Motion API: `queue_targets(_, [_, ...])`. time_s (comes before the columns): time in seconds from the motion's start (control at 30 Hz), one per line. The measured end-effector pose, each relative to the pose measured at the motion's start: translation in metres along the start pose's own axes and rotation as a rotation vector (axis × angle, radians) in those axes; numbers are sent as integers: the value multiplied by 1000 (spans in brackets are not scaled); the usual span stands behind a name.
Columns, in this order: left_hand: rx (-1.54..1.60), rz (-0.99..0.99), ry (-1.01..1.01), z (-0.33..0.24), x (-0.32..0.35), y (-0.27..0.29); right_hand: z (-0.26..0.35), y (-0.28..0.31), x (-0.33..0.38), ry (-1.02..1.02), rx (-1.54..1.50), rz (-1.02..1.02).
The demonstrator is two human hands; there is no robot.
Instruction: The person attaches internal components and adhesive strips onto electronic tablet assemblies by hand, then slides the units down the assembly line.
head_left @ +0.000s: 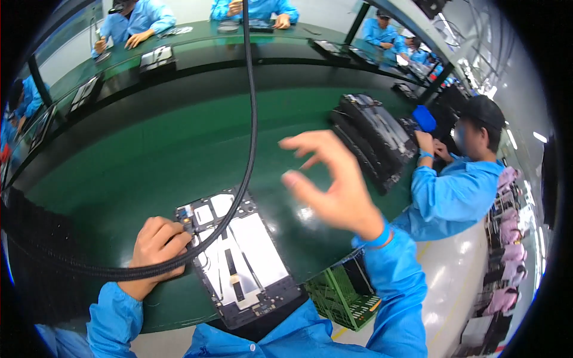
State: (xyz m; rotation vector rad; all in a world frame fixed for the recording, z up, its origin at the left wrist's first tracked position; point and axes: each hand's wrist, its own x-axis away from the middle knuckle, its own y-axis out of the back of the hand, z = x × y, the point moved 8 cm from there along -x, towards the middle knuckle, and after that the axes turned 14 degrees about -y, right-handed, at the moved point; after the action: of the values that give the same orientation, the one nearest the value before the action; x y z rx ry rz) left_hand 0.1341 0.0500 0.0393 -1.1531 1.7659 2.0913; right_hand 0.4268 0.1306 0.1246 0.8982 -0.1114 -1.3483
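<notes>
In front of me on the green table lies an opened tablet point(252, 238), its white battery panels, black flex strips and circuit boards exposed. My left hand point(158, 247) is closed at the tablet's upper left edge, with curled fingers against that edge; the thumb side is partly hidden. Raised over the table to the right of the tablet, my right hand point(334, 182) has its thumb and fingers apart and nothing between them. A thick black braided cable point(252, 119) hangs through the view and loops across the tablet and my left wrist.
Stacked tablet bodies point(376, 134) stand at the right, beside a co-worker in a blue smock point(453, 191). Below the table edge is a green plastic crate point(340, 301). Along the far side runs a raised dark ledge point(197, 71) with more tablets; other workers sit beyond it.
</notes>
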Motion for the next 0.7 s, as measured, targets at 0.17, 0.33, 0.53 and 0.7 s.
queue_targets(0.17, [411, 50, -116, -90, -31, -19, -101, 170, 5, -148, 781, -221])
queue_targets(0.33, [261, 342, -370, -158, -41, -54, -227, 244, 18, -818, 910, 29])
queue_targets(0.53, [200, 100, -52, -23, -41, -64, -236, 220, 14, -957, 719, 30])
queue_targets(0.7, [-223, -7, 195, 102, -24, -51, -186, 210, 14, -682, 946, -205])
